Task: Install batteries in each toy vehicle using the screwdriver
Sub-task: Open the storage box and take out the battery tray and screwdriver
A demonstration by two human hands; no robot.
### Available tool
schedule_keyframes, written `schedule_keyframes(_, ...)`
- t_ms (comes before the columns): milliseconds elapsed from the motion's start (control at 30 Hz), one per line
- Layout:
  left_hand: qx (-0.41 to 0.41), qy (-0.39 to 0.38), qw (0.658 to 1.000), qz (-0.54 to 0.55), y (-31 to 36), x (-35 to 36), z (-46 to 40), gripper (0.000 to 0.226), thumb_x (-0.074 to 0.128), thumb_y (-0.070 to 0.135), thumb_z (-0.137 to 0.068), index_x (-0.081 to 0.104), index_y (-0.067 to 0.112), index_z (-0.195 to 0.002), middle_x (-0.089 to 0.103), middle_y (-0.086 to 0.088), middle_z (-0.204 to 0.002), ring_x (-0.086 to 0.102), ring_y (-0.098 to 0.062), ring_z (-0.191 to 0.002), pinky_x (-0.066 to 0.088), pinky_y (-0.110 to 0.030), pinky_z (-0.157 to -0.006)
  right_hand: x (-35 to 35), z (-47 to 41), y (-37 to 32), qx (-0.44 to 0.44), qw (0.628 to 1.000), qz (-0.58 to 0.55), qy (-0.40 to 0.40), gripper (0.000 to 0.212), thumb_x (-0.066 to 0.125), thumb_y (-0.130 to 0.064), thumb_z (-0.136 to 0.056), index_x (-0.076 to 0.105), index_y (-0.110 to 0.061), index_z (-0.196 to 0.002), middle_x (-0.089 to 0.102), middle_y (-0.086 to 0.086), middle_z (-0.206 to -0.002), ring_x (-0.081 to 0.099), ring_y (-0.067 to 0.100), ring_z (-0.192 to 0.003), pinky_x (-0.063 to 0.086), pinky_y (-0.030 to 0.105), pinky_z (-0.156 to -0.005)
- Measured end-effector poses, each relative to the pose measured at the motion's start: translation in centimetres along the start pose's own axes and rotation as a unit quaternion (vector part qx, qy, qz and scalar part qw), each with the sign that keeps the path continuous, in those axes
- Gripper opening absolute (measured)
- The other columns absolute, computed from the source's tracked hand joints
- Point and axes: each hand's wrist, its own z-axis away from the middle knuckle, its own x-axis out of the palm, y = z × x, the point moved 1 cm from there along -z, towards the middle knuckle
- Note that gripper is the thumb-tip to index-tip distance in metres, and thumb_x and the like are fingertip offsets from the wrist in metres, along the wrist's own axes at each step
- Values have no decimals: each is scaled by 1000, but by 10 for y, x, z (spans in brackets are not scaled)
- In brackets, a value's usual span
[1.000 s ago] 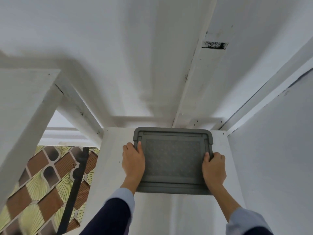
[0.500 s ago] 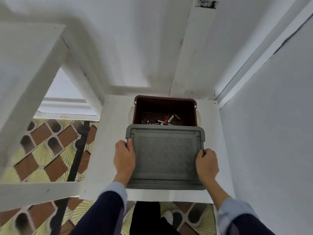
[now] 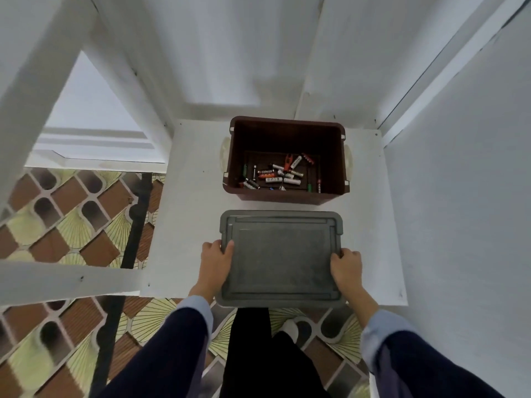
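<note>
A brown plastic box (image 3: 336,156) stands open on a white table (image 3: 195,219), near its far edge. Several loose batteries (image 3: 275,175) lie on the box floor, with a red-handled tool (image 3: 288,160) among them. A grey lid (image 3: 280,257) lies in front of the box, over the table's near edge. My left hand (image 3: 215,261) grips the lid's left side and my right hand (image 3: 346,267) grips its right side. No toy vehicle is in view.
White walls close in the table at the back and the right (image 3: 459,196). A white frame beam (image 3: 57,280) runs along the left. A black pole (image 3: 129,248) stands by the table's left edge over a patterned tile floor (image 3: 66,214).
Both hands have pulled the grey lid off the brown box and toward me, down to the table's near edge. The box's inside with the batteries has come into view.
</note>
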Motion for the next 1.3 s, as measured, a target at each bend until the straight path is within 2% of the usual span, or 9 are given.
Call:
schedule_keyframes(100,-17,-26,1000,-1,4,4,-12,46,42,36,-100,50,-1,-128,41,-17,-127,47,-28,-106,39,-39,-99,3,-12,-3,25,999,-1,-34,27,45,-12,-91,52,4,-112,43,19,-117,48,37,-101,41,39,-86)
schedule_keyframes(267,-78,-44,993,83,4,6,-29,47,40,40,-99,56,-4,-108,57,-25,-117,57,-35,-100,46,-52,-95,6,-20,-6,27,997,-52,-42,29,47,-7,-91,48,4,-118,53,14,-102,51,25,-86,42,33,-71)
schedule_keyframes(433,-107,-95,976,165,25,-2,-18,48,31,39,-104,49,4,-130,49,-1,-114,49,-29,-118,36,-35,-94,3,-25,-7,37,996,-38,-69,35,40,-13,-96,44,1,-128,51,11,-102,50,24,-89,41,32,-73)
schedule_keyframes(567,-54,21,986,154,47,-12,-20,42,30,35,-105,57,3,-106,56,-3,-94,50,-29,-103,36,-33,-86,-17,-29,-30,25,992,-61,106,31,38,-21,-98,51,-6,-122,59,14,-116,55,30,-100,42,37,-80)
schedule_keyframes(633,-14,117,978,170,62,-21,-27,35,35,31,-104,55,4,-115,59,-12,-111,52,-26,-104,39,-32,-87,-33,-33,-53,-16,979,-104,176,24,41,-20,-97,54,-8,-114,59,11,-112,55,26,-95,40,33,-74)
schedule_keyframes(800,148,232,951,143,119,-42,-51,17,44,18,-100,57,8,-107,57,-8,-104,51,-18,-95,43,-30,-85,-59,-49,-119,-184,951,-134,210,12,48,-18,-95,55,-11,-102,56,4,-101,54,19,-90,42,30,-69)
schedule_keyframes(967,237,108,965,-15,155,-40,-84,15,49,14,-98,60,6,-103,58,-4,-98,55,-18,-88,45,-29,-76,-55,-74,-166,-265,955,-86,99,6,56,-13,-90,58,-12,-96,56,1,-92,53,14,-82,42,25,-69)
schedule_keyframes(1100,229,3,964,-132,162,-34,-118,18,48,11,-96,62,1,-103,59,-14,-104,57,-29,-96,48,-40,-84,-36,-99,-181,-231,972,-28,-4,4,58,-12,-88,58,-16,-87,56,-2,-91,54,14,-84,44,28,-74)
schedule_keyframes(1300,204,-141,900,-358,159,-20,-144,27,46,6,-95,59,4,-118,55,-13,-122,57,-31,-108,49,-38,-89,-8,-125,-176,-126,984,93,-83,7,55,-11,-89,61,-14,-84,60,4,-86,58,21,-81,48,32,-71)
